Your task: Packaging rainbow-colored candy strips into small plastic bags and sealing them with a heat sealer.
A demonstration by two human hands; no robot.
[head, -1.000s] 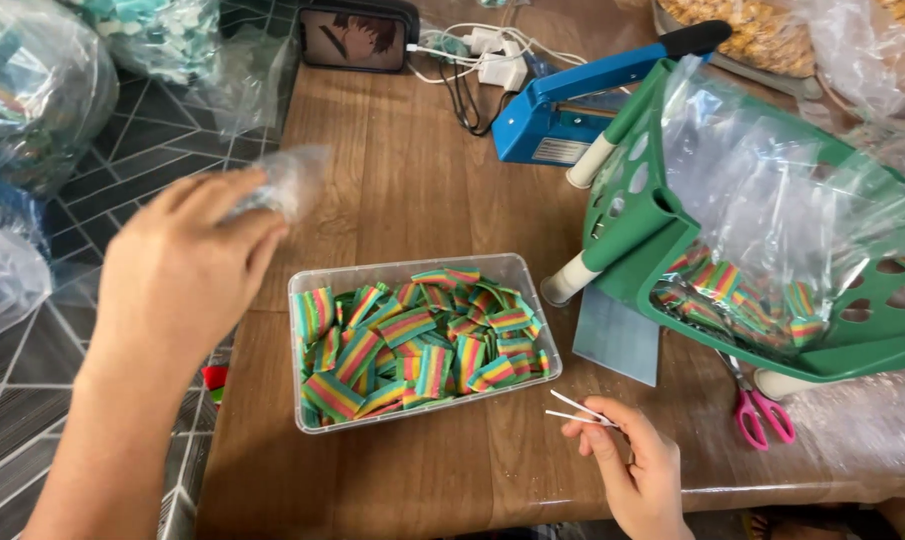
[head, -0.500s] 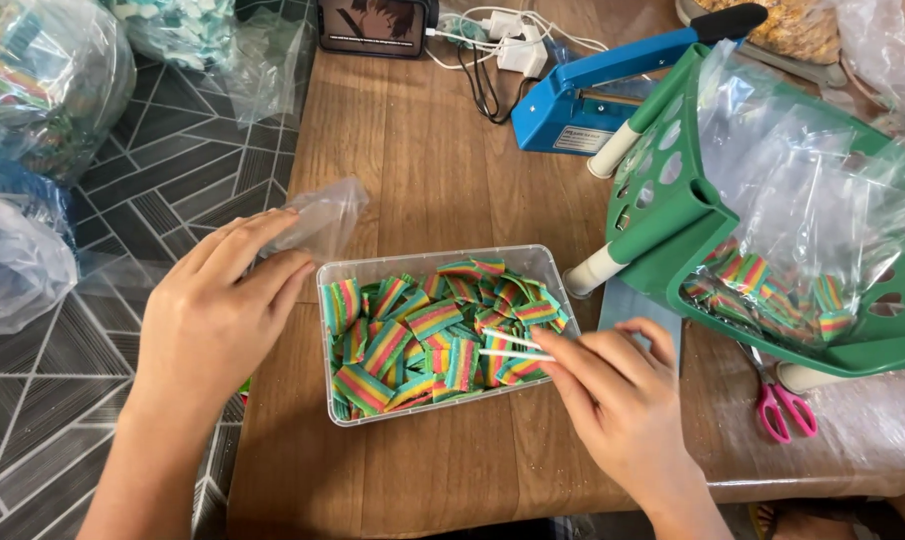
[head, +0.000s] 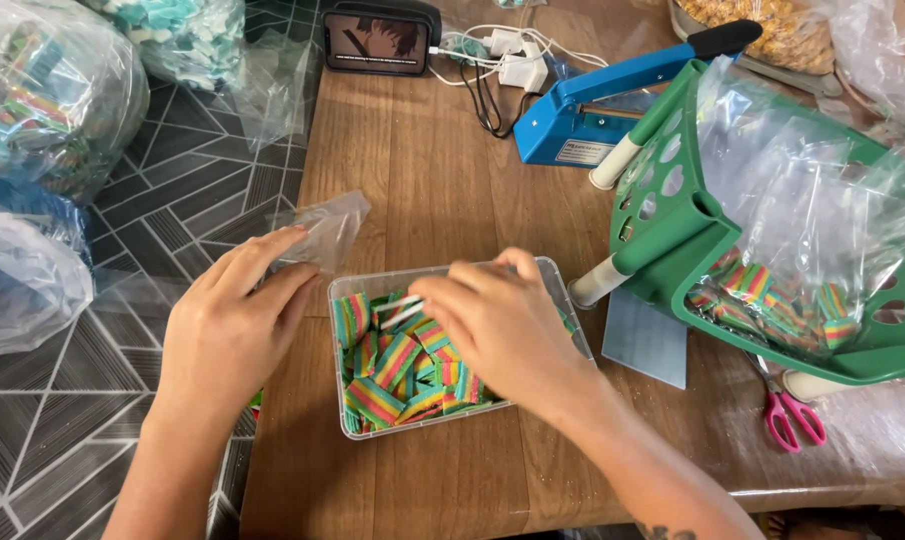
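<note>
Right hand point(head: 497, 325) with white tongs point(head: 404, 312) now across the candy tub point(head: 557, 290), from table edge.

Bright, even daylight, soft short shadows under the hands, white glare on the clear plastic bags point(head: 822, 190) at the table's point(head: 442, 180) right edge, slight wide-angle bending at corners, mostly sharp focus.

Single head cam, worn by the person, looks steeply down and fwd over a wooden table point(head: 452, 190). Close range: both hands fill the lower centre, left hand point(head: 232, 325) and right hand point(head: 497, 320) side by side. Floor shows left of the left hand. No 2nd view, so nothing shared.
</note>
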